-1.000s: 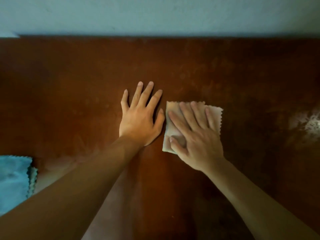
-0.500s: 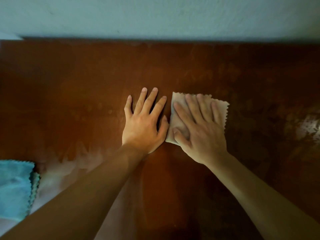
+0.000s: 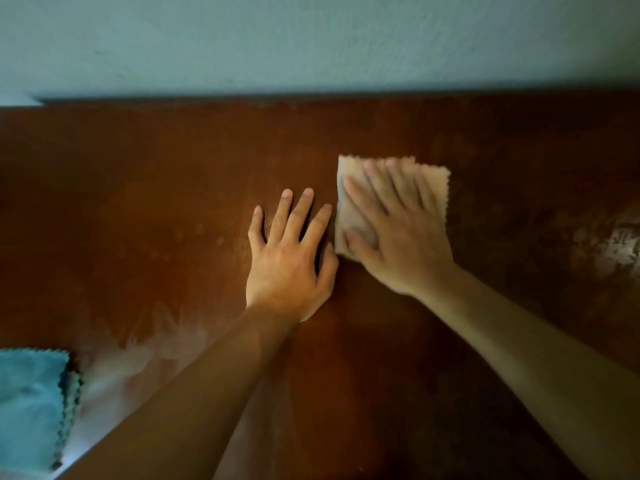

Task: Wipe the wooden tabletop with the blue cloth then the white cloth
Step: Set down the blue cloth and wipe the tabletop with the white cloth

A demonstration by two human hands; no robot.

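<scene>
The dark wooden tabletop (image 3: 156,188) fills the view below a pale wall. My right hand (image 3: 398,233) lies flat with spread, straight fingers on the folded white cloth (image 3: 437,188) and presses it onto the wood right of centre; the hand is blurred. Beside it, my left hand (image 3: 291,261) rests flat on the bare wood with its fingers spread, its thumb next to the cloth's left edge. The folded blue cloth (image 3: 31,403) lies by itself at the near left edge of the table.
The wall (image 3: 311,39) runs along the tabletop's far edge. A pale glare patch (image 3: 616,247) shows on the wood at the far right. A dull, lighter smear (image 3: 149,355) spreads over the surface near the blue cloth.
My right hand has slid the white cloth away from me, toward the wall. My left hand has stayed flat in nearly the same spot. The view has tilted a little.
</scene>
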